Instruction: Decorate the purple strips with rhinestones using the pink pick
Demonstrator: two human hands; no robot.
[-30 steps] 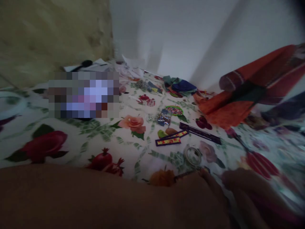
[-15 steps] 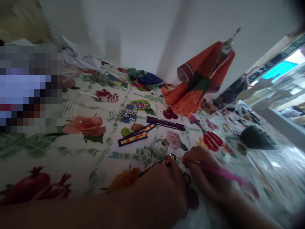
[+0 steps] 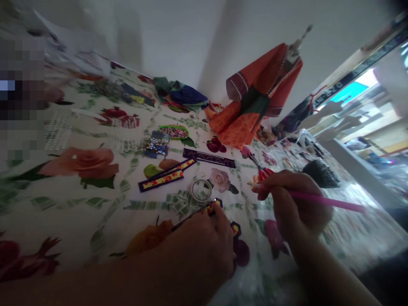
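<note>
My left hand (image 3: 204, 238) lies low in the middle, its fingers pressed down on a dark-edged strip with a yellow and red pattern (image 3: 214, 206). Part of this strip is hidden under the hand, and a patterned end (image 3: 235, 229) shows at its right. Just beyond the fingertips lies a clear ring like a tape roll (image 3: 193, 192). My right hand (image 3: 296, 204) is raised to the right, pinching a slim pink stick with a pale tip (image 3: 331, 202). The tip points left, apart from the strip. Red-handled scissors (image 3: 263, 173) lie behind the right hand, partly covered.
Patterned strips (image 3: 162, 180) and a dark strip with pale dots (image 3: 208, 157) lie ahead. Past them are a shiny bead packet (image 3: 156, 145), a green-rimmed bead dish (image 3: 174, 132) and pearl sheets (image 3: 124, 135). An orange garment on a stand (image 3: 267, 85) rises behind; a dark bundle (image 3: 320, 173) sits right.
My right hand has lifted up and right with the pink stick, whose tip has left the strip's end. My left hand stays on the strip. The whole view has shifted.
</note>
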